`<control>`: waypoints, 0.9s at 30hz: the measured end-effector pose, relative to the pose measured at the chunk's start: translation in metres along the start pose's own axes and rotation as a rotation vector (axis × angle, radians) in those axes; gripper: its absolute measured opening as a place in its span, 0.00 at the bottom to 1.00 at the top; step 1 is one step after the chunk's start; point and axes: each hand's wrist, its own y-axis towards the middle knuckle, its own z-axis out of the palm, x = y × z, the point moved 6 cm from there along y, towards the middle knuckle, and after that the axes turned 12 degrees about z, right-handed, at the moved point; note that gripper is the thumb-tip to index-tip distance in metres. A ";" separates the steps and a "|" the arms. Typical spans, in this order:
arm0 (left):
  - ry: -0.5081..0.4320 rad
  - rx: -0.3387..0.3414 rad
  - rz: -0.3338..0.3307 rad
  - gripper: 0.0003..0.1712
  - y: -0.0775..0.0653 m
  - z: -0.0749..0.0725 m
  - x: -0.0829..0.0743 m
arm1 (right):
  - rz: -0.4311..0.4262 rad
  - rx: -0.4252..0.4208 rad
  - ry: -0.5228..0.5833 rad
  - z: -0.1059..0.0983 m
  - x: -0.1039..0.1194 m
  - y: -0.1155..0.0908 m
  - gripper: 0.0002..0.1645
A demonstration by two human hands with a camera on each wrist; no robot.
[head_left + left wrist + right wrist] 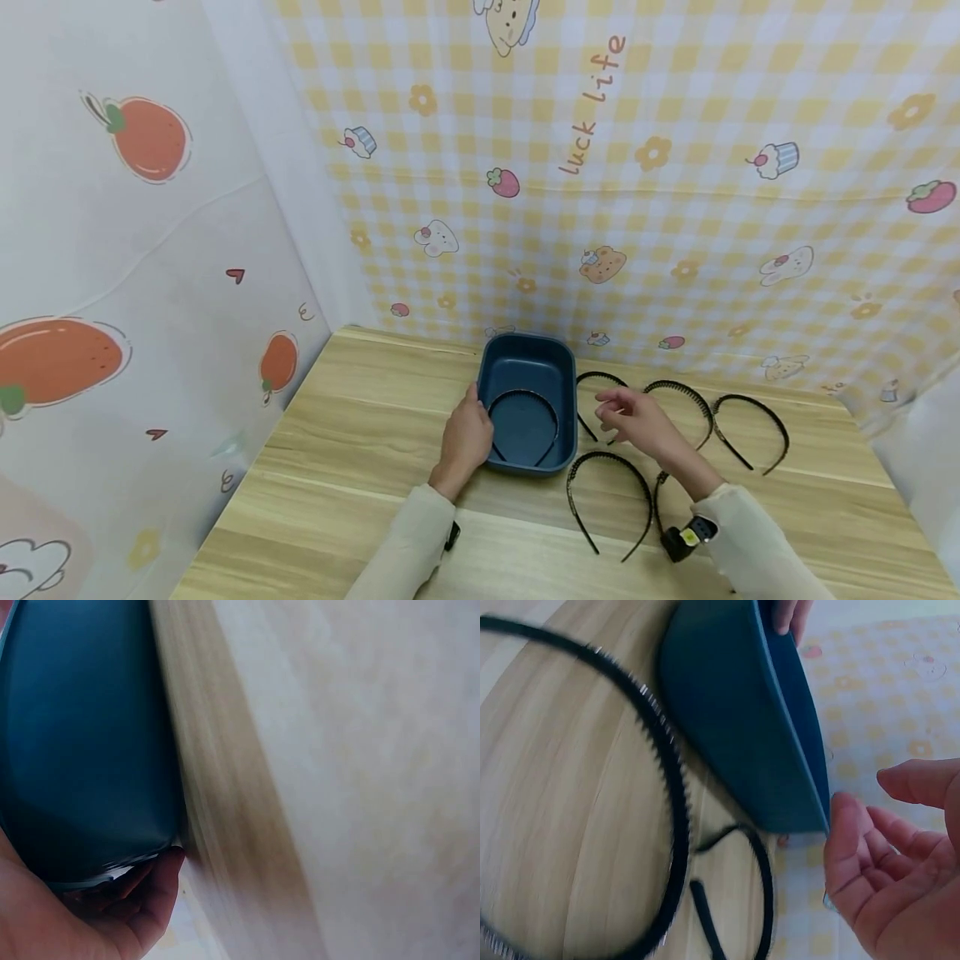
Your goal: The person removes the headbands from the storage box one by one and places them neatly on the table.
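A dark blue plastic bin (528, 354) stands on the table with one black headband (557, 417) lying inside it. My left hand (467, 433) grips the bin's left side; in the left wrist view its fingers (154, 900) curl against the outer wall. To the right of the bin, my right hand (637, 421) hovers with loosely bent fingers and nothing between them. Below and around it lie several black headbands: one in front (607, 455), a toothed one (678, 385) behind the wrist, and another (757, 403) farther right. The right forearm partly hides a further headband (657, 504).
A wood-grain table (375, 400) carries everything. Behind it hangs a yellow checked cloth (480, 275), close to the bin's far end. A white printed cloth (202, 225) closes off the left side. A small black device (686, 537) sits at the right wrist.
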 end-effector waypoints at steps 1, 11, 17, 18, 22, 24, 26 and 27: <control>-0.001 0.002 -0.002 0.25 0.000 0.000 0.000 | -0.002 0.011 0.020 0.003 0.003 0.001 0.20; 0.016 -0.009 0.008 0.24 0.000 -0.001 -0.002 | 0.004 0.074 0.106 0.029 0.025 0.014 0.19; 0.011 -0.011 0.007 0.24 0.000 -0.001 -0.002 | 0.035 0.107 0.062 0.042 0.028 0.021 0.26; 0.013 -0.012 0.007 0.24 0.000 -0.001 -0.002 | 0.044 0.110 0.054 0.044 0.029 0.022 0.27; 0.010 -0.004 0.000 0.25 0.001 -0.001 -0.002 | 0.077 0.104 0.021 0.050 0.033 0.024 0.30; 0.004 -0.001 -0.003 0.25 0.001 -0.001 -0.001 | 0.095 0.114 0.033 0.053 0.035 0.025 0.32; -0.001 0.000 -0.006 0.25 0.001 -0.001 -0.001 | 0.113 0.123 0.039 0.056 0.036 0.027 0.35; -0.001 0.000 -0.006 0.25 0.001 -0.001 -0.001 | 0.121 0.124 0.044 0.057 0.037 0.027 0.36</control>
